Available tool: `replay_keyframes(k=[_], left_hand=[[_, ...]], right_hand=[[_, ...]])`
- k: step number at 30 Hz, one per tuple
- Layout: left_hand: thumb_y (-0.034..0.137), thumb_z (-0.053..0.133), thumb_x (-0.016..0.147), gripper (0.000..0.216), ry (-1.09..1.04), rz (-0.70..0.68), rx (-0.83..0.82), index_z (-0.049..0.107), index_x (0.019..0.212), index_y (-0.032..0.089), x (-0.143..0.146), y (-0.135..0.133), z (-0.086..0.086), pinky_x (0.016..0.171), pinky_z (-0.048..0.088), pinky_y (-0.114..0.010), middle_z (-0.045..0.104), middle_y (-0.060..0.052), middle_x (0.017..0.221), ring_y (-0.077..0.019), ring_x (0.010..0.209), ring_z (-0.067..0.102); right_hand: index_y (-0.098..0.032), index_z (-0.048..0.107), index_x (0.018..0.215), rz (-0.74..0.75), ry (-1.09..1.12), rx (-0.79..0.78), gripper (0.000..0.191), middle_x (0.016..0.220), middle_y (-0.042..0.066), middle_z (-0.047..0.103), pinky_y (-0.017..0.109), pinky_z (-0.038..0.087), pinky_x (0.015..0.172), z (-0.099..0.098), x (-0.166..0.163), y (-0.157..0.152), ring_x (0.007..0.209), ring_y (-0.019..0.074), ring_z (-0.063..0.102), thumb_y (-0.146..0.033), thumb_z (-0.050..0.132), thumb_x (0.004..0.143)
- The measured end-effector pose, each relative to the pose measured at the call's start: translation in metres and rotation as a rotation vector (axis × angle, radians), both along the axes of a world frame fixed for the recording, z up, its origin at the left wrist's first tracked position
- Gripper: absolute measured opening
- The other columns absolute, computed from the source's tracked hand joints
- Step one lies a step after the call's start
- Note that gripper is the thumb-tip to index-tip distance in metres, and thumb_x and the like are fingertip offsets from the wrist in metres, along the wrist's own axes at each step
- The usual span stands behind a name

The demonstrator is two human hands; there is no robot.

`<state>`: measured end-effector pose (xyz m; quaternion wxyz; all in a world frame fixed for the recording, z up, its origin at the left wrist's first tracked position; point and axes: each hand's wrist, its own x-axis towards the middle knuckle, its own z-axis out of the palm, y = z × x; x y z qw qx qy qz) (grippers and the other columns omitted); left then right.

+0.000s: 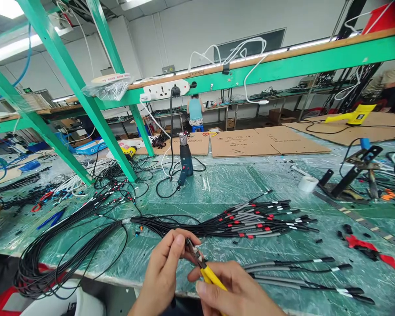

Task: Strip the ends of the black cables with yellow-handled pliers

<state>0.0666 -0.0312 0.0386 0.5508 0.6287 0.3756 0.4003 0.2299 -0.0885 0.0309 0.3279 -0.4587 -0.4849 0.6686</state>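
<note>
My right hand [240, 292] grips yellow-handled pliers [206, 270], their dark jaws pointing up and left. My left hand [164, 270] is pinched at the jaw tips, holding something small and dark that I cannot make out, probably a wire end. Just beyond my hands lies a big bundle of black cables [250, 221] with red, white and grey sleeved ends fanned out to the right. Several finished grey-sleeved cables [303, 276] lie to the right of my hands.
A blue heat gun [185, 160] stands upright mid-table, plugged into a power strip [164, 90] on the green frame. A tape roll [307, 183], red-handled cutters [368, 252], a black metal stand [352, 173] and cardboard sheets [260, 141] lie on the plastic-covered bench. A person sits far behind.
</note>
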Motion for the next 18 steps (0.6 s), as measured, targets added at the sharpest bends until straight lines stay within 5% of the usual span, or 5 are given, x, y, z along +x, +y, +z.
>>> replay_keyframes(k=[4,6,9,18], left_hand=[[0.04,0.039,0.101,0.035,0.023,0.001,0.025,0.065,0.101,0.016,-0.003,0.0,0.001,0.076,0.049,-0.027,0.066,-0.006,0.088,-0.0174,0.081,0.061],[0.04,0.04,0.101,0.035,0.028,0.011,0.039,0.065,0.101,0.016,-0.005,0.0,0.002,0.077,0.048,-0.027,0.066,-0.006,0.09,-0.017,0.081,0.059],[0.04,0.04,0.1,0.035,0.017,0.025,0.045,0.067,0.1,0.017,-0.006,0.0,0.003,0.074,0.047,-0.025,0.065,-0.006,0.093,-0.0155,0.077,0.056],[0.039,0.039,0.101,0.035,0.014,-0.018,0.037,0.066,0.1,0.017,-0.007,-0.001,0.004,0.074,0.048,-0.025,0.063,-0.004,0.092,-0.0148,0.077,0.058]], right_hand=[[-0.018,0.064,0.091,-0.083,-0.534,0.353,0.027,0.075,0.002,0.059,0.027,0.041,0.061,0.002,-0.003,-0.002,0.068,0.017,0.055,-0.043,0.056,0.085],[-0.02,0.064,0.096,-0.139,-0.765,0.51,0.018,0.085,0.004,0.064,0.031,0.044,0.069,0.0,-0.004,-0.004,0.078,0.0213,0.059,-0.032,0.057,0.084],[-0.023,0.059,0.117,-0.235,-0.951,0.689,0.032,0.101,0.007,0.064,0.04,0.047,0.079,-0.007,-0.003,-0.005,0.091,0.0268,0.06,-0.026,0.054,0.086],[-0.02,0.056,0.126,-0.288,-1.159,0.907,0.042,0.102,0.01,0.063,0.044,0.049,0.075,-0.008,0.004,-0.004,0.09,0.0289,0.061,-0.024,0.057,0.084]])
